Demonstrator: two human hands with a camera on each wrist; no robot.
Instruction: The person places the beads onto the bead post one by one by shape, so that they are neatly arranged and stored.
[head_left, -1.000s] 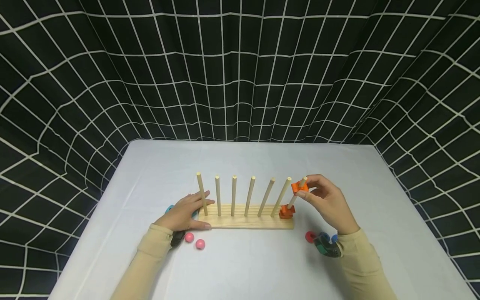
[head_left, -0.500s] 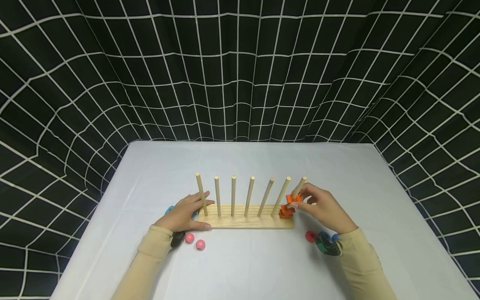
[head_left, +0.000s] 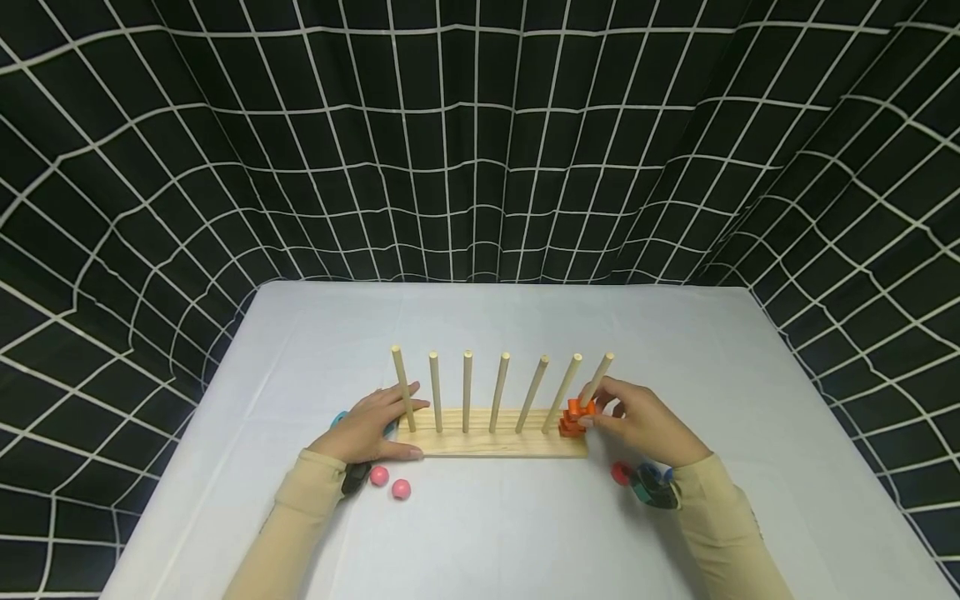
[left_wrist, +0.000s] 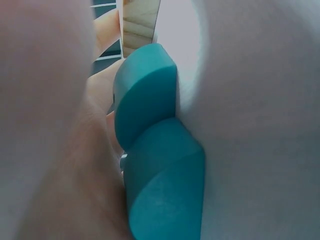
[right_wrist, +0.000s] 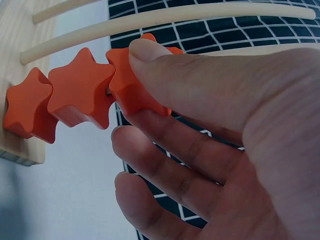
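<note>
A wooden peg board (head_left: 480, 446) with a row of upright dowels lies on the table. My left hand (head_left: 367, 425) holds its left end, thumb along the front edge and fingers at the back. Two teal rounded blocks (left_wrist: 167, 170) sit close to that palm. My right hand (head_left: 637, 417) pinches an orange star block (right_wrist: 122, 80) between thumb and fingers, around the rightmost dowel (head_left: 597, 379). Below it on that dowel are two more orange stars, a middle star (right_wrist: 80, 87) and a bottom star (right_wrist: 30, 102) against the board. The pinched star appears to touch the middle one.
Two pink beads (head_left: 390, 482) lie in front of my left wrist. A red piece (head_left: 621, 473) and blue pieces (head_left: 656, 472) lie by my right wrist, partly hidden by the wrist camera. Black cloth with a white grid (head_left: 480, 167) surrounds the white table (head_left: 480, 533).
My right hand has brought the orange star down the rightmost dowel, from near its top to the stars below. The left hand and board have stayed put.
</note>
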